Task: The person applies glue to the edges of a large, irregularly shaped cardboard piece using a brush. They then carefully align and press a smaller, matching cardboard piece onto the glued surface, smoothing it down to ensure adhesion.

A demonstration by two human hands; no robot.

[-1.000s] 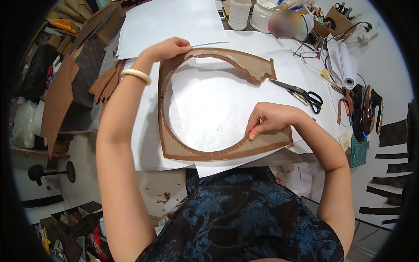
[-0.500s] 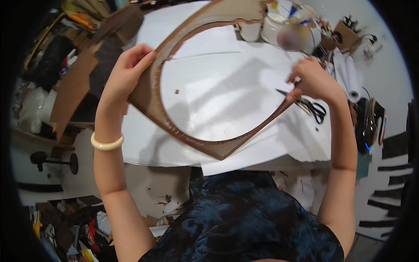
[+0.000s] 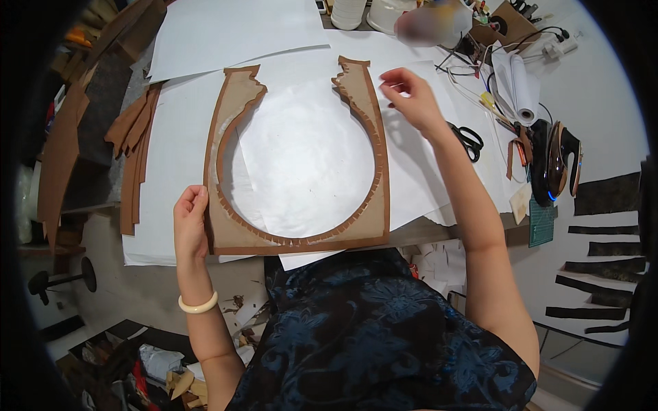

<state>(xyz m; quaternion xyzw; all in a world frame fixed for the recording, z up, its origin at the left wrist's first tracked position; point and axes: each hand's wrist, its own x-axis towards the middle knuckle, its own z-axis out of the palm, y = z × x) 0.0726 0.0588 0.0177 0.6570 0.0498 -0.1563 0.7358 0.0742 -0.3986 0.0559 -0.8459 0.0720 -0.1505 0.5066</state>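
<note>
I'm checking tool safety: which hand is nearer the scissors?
Right: the right hand is beyond and left of the scissors; the left hand is farther, at the left edge of the panel.

Our left hand [image 3: 191, 214] touches the left edge of a brown-bordered, U-shaped panel [image 3: 368, 225] over white paper [image 3: 301, 164]; our right hand [image 3: 413, 101], loosely curled, hovers beside its far right end.

Cream bangle [image 3: 198, 309] on left arm [image 3: 207, 334]; black garment [image 3: 370, 329], blue floral pattern, apparently sleeveless.
</note>
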